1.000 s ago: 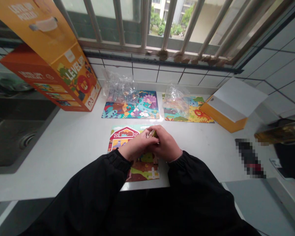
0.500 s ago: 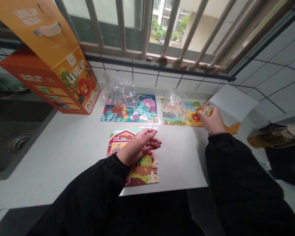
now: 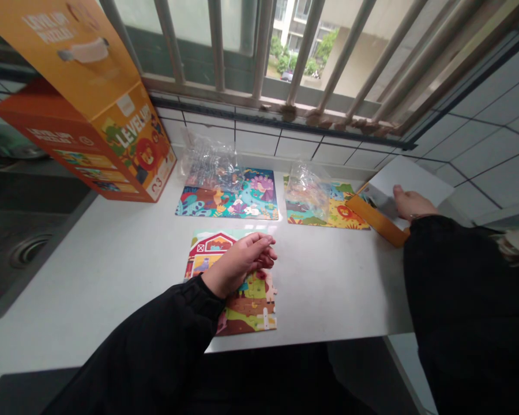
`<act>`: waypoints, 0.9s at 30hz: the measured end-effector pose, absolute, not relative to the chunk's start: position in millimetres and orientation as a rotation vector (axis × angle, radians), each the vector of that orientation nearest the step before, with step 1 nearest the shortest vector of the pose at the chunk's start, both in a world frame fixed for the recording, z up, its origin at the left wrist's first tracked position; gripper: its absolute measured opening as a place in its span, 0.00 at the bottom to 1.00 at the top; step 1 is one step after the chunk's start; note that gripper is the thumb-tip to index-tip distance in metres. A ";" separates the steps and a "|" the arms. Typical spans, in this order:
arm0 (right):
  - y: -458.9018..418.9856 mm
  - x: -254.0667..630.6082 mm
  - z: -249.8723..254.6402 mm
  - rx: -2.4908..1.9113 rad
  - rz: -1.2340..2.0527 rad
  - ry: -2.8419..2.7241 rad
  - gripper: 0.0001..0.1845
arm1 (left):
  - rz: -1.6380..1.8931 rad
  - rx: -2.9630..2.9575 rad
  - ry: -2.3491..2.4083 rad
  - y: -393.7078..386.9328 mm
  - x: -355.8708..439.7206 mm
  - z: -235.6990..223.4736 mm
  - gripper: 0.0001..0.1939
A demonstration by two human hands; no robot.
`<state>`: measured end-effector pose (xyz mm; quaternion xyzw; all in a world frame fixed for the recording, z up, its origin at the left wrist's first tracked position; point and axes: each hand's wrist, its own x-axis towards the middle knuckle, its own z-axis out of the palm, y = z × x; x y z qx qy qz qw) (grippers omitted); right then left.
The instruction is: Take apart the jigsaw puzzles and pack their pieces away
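Observation:
My left hand (image 3: 244,259) hovers over a partly hidden farm jigsaw puzzle (image 3: 259,305), its fingers loosely bent and apart with nothing in them. A red barn shows at the puzzle's top, and its right edge has loose knobs. At the right, my right hand (image 3: 410,204) is over an orange box with a white inside (image 3: 380,222). Its thumb points up; the other fingers are hidden, so I cannot make out whether it holds anything. The box's near edge overlaps the corner of a lion picture board (image 3: 341,210).
A clear plastic bag of pieces (image 3: 305,193) lies on the lion board. Another plastic bag (image 3: 211,164) covers part of a dark blue animal picture board (image 3: 251,202). A tall orange puzzle box (image 3: 130,144) stands at left beside a sink (image 3: 30,253). Window bars (image 3: 259,52) rise behind the counter.
My right hand has moved right, from above the lion board to the orange box. The small colourful piece it pinched is out of sight. My left hand stays over the farm puzzle.

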<state>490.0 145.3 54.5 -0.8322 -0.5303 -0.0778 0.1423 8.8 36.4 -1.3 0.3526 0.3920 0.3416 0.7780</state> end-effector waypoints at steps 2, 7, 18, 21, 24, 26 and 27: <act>139.3 490.3 48.9 -2.497 -0.065 -1.586 0.28 | 0.754 0.772 0.847 36.1 8.8 -0.9 0.28; 117.3 474.4 33.2 -2.539 0.169 -1.754 0.17 | 0.773 0.785 0.858 36.8 8.9 -2.6 0.30; 68.6 432.9 64.3 -2.288 -0.289 -1.986 0.08 | 0.815 0.756 0.879 41.7 10.1 -11.1 0.23; 39.6 410.1 69.2 -2.076 -0.357 -2.154 0.07 | 0.819 0.758 0.874 41.7 10.5 -11.6 0.23; 7.7 380.8 60.8 -1.835 -0.302 -2.339 0.09 | 0.817 0.771 0.880 40.8 10.4 -10.2 0.23; -10.1 360.8 49.2 -1.730 -0.231 -2.464 0.11 | 0.819 0.782 0.893 40.5 10.5 -9.5 0.22; -16.9 351.9 42.4 -1.697 -0.183 -2.519 0.11 | 0.819 0.787 0.901 40.6 10.7 -9.6 0.22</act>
